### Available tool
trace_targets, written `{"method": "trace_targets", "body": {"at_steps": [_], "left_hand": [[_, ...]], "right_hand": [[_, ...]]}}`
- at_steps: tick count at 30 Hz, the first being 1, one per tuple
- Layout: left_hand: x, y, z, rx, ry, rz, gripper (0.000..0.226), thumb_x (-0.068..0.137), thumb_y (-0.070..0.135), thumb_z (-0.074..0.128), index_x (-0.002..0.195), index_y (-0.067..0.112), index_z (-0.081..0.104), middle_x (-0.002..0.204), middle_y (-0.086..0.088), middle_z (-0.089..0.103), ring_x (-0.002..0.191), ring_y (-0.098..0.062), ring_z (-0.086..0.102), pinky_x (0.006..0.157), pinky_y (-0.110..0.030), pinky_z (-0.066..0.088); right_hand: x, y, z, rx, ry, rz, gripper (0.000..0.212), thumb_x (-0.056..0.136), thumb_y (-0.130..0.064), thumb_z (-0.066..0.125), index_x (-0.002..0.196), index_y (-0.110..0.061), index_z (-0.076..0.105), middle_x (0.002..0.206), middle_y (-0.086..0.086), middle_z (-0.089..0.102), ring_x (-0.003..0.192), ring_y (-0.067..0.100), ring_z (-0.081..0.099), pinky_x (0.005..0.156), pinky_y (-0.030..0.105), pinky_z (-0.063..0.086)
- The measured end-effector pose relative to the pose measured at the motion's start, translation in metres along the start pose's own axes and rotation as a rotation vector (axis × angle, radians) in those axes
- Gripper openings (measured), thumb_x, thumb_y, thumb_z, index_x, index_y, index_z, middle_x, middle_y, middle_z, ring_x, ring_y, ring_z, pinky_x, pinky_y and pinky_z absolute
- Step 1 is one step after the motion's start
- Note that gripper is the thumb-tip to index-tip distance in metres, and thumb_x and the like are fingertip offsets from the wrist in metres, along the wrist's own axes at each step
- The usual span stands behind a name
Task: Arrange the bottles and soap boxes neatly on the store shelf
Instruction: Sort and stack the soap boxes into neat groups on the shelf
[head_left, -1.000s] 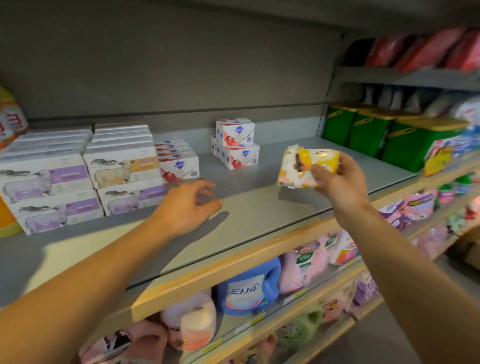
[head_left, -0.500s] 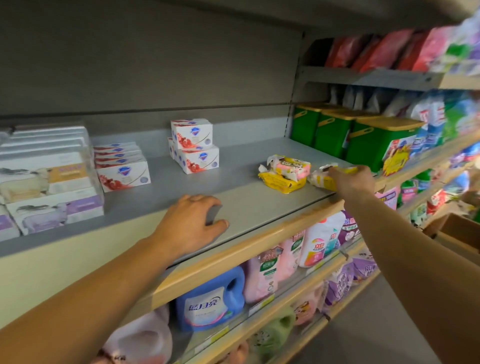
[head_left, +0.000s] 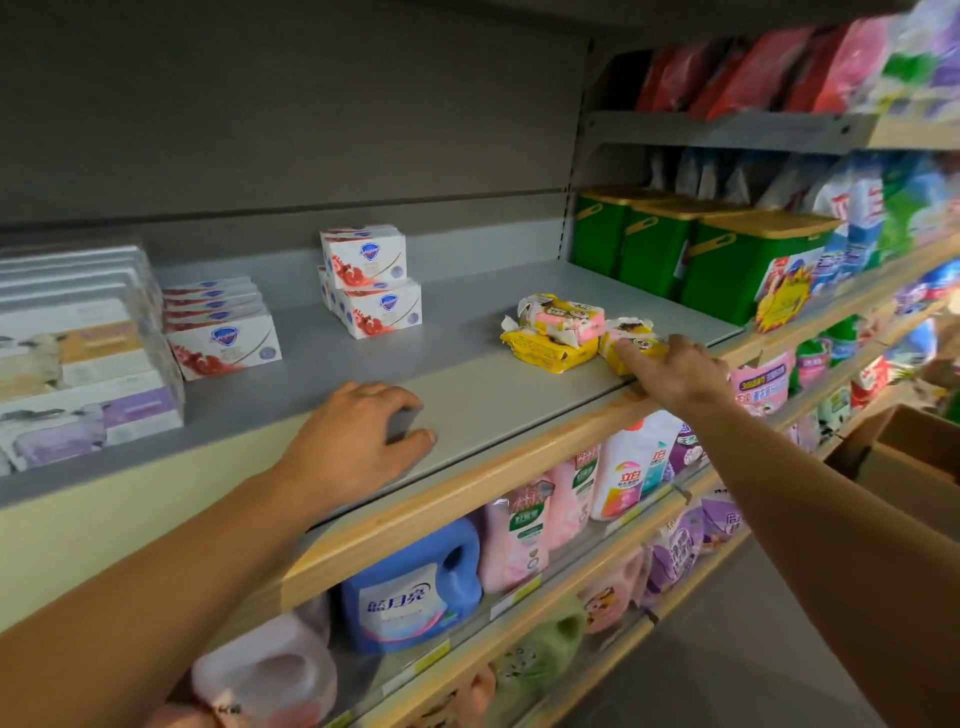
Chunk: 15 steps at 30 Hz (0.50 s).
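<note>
Right hand (head_left: 675, 371) touching yellow soap packet (head_left: 631, 345) — seemingly pressing.

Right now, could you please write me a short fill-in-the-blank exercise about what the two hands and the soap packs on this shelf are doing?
1. The right hand touches a wrapped soap bar whose wrapper is mostly ____.
2. The left hand rests on the grey ____ and holds nothing.
3. Beside the touched bar, a pink wrapped soap bar lies ____ a yellow one.
4. The tubs right of the soaps are green with ____ lids.

Missing words: yellow; shelf; on top of; yellow
</note>
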<state>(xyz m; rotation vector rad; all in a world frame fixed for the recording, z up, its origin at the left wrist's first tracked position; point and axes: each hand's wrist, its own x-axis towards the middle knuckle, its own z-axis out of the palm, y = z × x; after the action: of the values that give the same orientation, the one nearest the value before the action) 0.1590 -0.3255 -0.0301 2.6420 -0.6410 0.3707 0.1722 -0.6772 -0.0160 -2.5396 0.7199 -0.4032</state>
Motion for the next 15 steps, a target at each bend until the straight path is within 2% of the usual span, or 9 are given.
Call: {"method": "trace_targets", "body": {"at_steps": [2, 4, 6, 9, 11, 15], "left_hand": [[0.000, 0.001, -0.003, -0.025, -0.005, -0.011, 0.042, 0.085, 0.045, 0.068, 0.120, 0.022, 0.067, 0.122, 0.005, 0.066, 0.115, -0.022, 0.055, 0.101, -0.029, 0.040], [-0.001, 0.001, -0.007, -0.052, -0.016, -0.026, 0.041, 0.084, 0.044, 0.069, 0.119, 0.023, 0.067, 0.123, 0.007, 0.066, 0.116, -0.020, 0.056, 0.100, -0.026, 0.038], [-0.001, 0.000, -0.013, -0.069, -0.018, -0.038, 0.041, 0.083, 0.043, 0.071, 0.119, 0.023, 0.067, 0.123, 0.007, 0.066, 0.116, -0.017, 0.058, 0.096, -0.022, 0.038], [-0.005, -0.009, -0.027, -0.056, -0.016, -0.071, 0.041, 0.083, 0.042, 0.071, 0.118, 0.022, 0.067, 0.123, 0.007, 0.067, 0.114, -0.016, 0.059, 0.093, -0.021, 0.039], [-0.011, -0.020, -0.037, -0.031, -0.018, -0.100, 0.040, 0.084, 0.042, 0.070, 0.118, 0.023, 0.067, 0.122, 0.006, 0.067, 0.114, -0.017, 0.060, 0.094, -0.025, 0.041], [-0.025, -0.051, -0.054, 0.043, -0.027, -0.174, 0.043, 0.084, 0.048, 0.065, 0.120, 0.025, 0.064, 0.123, 0.004, 0.066, 0.114, -0.018, 0.059, 0.094, -0.027, 0.044]], "right_hand": [[-0.010, -0.004, -0.005, 0.069, 0.112, -0.066, 0.084, 0.088, -0.067, 0.048, 0.149, -0.012, 0.033, 0.151, 0.018, 0.036, 0.139, 0.040, 0.030, 0.113, 0.050, 0.028], [-0.025, -0.014, -0.007, 0.165, 0.254, -0.220, 0.071, 0.090, -0.055, 0.055, 0.143, -0.009, 0.042, 0.143, 0.018, 0.046, 0.132, 0.037, 0.040, 0.110, 0.047, 0.034], [-0.044, -0.034, -0.006, 0.259, 0.289, -0.382, 0.061, 0.090, -0.047, 0.059, 0.136, -0.008, 0.050, 0.133, 0.015, 0.053, 0.124, 0.032, 0.047, 0.104, 0.043, 0.039], [-0.068, -0.076, 0.006, 0.301, 0.170, -0.573, 0.056, 0.087, -0.046, 0.058, 0.132, -0.014, 0.054, 0.128, 0.009, 0.055, 0.118, 0.024, 0.051, 0.097, 0.034, 0.041], [-0.075, -0.106, 0.020, 0.287, 0.083, -0.681, 0.053, 0.087, -0.043, 0.062, 0.133, -0.017, 0.054, 0.130, 0.007, 0.055, 0.119, 0.022, 0.052, 0.100, 0.032, 0.039], [-0.072, -0.163, 0.053, 0.255, -0.061, -0.743, 0.059, 0.085, -0.041, 0.067, 0.138, -0.020, 0.051, 0.140, 0.004, 0.049, 0.126, 0.021, 0.049, 0.103, 0.024, 0.034]]}}
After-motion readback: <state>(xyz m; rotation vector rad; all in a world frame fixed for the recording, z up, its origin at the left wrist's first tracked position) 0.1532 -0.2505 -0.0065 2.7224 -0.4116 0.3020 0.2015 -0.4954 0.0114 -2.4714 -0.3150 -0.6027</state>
